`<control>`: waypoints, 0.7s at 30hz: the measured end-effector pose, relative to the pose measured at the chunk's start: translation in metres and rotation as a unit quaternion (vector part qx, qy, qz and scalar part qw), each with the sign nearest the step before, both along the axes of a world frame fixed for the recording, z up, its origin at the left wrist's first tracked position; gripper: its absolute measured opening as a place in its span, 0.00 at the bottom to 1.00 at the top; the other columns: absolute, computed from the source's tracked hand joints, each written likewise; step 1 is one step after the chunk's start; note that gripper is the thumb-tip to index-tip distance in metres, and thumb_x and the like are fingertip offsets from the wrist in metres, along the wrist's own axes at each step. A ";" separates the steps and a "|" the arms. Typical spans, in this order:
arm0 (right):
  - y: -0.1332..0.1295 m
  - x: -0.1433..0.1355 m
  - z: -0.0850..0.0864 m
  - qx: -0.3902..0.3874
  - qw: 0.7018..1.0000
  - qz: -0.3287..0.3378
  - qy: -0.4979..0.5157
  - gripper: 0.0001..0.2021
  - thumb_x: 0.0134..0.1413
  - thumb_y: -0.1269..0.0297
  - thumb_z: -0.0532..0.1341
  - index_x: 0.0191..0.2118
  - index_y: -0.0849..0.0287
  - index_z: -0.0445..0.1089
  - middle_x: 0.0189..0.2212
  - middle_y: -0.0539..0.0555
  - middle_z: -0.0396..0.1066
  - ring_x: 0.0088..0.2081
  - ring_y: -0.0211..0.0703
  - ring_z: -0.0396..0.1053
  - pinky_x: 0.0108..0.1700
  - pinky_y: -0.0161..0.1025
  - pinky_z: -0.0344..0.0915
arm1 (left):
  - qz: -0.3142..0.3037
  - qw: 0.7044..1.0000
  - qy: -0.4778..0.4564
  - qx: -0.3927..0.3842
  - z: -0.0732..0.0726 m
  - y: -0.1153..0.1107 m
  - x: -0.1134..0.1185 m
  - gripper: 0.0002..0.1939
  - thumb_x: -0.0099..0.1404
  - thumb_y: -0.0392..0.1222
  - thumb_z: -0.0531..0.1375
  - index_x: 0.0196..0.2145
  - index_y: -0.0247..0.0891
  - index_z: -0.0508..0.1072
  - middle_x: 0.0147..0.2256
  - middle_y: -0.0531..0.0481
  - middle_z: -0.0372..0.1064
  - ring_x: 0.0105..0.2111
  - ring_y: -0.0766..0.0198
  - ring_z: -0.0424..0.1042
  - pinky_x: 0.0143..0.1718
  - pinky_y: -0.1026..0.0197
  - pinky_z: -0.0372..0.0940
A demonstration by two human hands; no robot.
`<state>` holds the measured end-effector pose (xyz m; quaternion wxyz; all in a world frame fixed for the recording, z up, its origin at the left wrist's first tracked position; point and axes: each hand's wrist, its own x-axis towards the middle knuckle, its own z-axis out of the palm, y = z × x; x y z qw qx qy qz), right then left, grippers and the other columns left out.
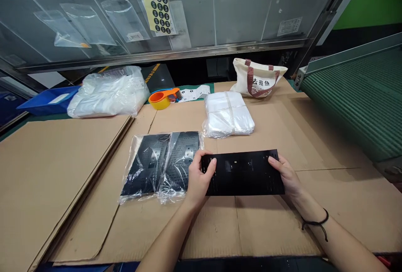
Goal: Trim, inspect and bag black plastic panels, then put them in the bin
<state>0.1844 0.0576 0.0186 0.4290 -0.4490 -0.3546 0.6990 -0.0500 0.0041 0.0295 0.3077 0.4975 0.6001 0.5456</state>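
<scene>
A flat black rectangular panel [243,175] with small slots and holes is held up over the cardboard, long side across. My left hand [201,175] grips its left end, thumb on the face and fingers behind. At the other end my right hand [286,175] pinches the edge with its thumb on top. Two similar black panels in clear plastic bags, one [146,167] and another [180,163], lie side by side just left of my left hand. Behind the held panel rests a banded stack of clear plastic bags [228,115].
A cardboard stack [63,167] lies at left. Along the back are a blue tray [50,100], a plastic-wrapped bundle [109,92], an orange tape dispenser [165,97], a paper strip [195,93] and a cloth bag [256,79]. A green conveyor belt [358,96] runs at right.
</scene>
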 end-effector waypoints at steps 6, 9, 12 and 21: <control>0.000 -0.001 0.001 0.004 1.000 0.001 -0.008 0.26 0.31 0.43 0.72 0.33 0.56 0.70 0.30 0.55 0.78 0.33 0.52 0.76 0.35 0.44 0.73 | 0.034 0.999 -0.005 0.026 -0.002 0.000 -0.001 0.11 0.68 0.47 0.53 0.38 0.39 0.70 0.32 0.52 0.67 0.32 0.63 0.66 0.35 0.62 0.60; 0.001 0.000 0.002 0.014 1.000 -0.007 -0.005 0.25 0.33 0.44 0.72 0.34 0.56 0.70 0.31 0.55 0.78 0.31 0.50 0.76 0.34 0.43 0.73 | 0.016 0.999 -0.016 0.026 -0.003 -0.001 0.000 0.12 0.66 0.49 0.55 0.42 0.39 0.69 0.35 0.51 0.68 0.34 0.62 0.68 0.37 0.61 0.62; 0.002 0.001 0.002 0.015 1.000 -0.010 -0.002 0.25 0.32 0.44 0.72 0.33 0.56 0.70 0.31 0.54 0.78 0.30 0.49 0.76 0.32 0.41 0.72 | 0.009 1.000 0.004 0.011 -0.003 -0.002 0.002 0.14 0.63 0.48 0.60 0.44 0.40 0.68 0.38 0.50 0.67 0.36 0.62 0.68 0.39 0.61 0.62; 0.003 0.003 0.002 -0.001 1.000 0.022 0.004 0.24 0.34 0.44 0.71 0.35 0.56 0.70 0.33 0.55 0.78 0.34 0.51 0.77 0.36 0.43 0.72 | 0.084 0.996 -0.012 0.011 0.001 0.001 -0.002 0.18 0.67 0.55 0.53 0.29 0.39 0.70 0.26 0.52 0.65 0.28 0.63 0.64 0.30 0.63 0.59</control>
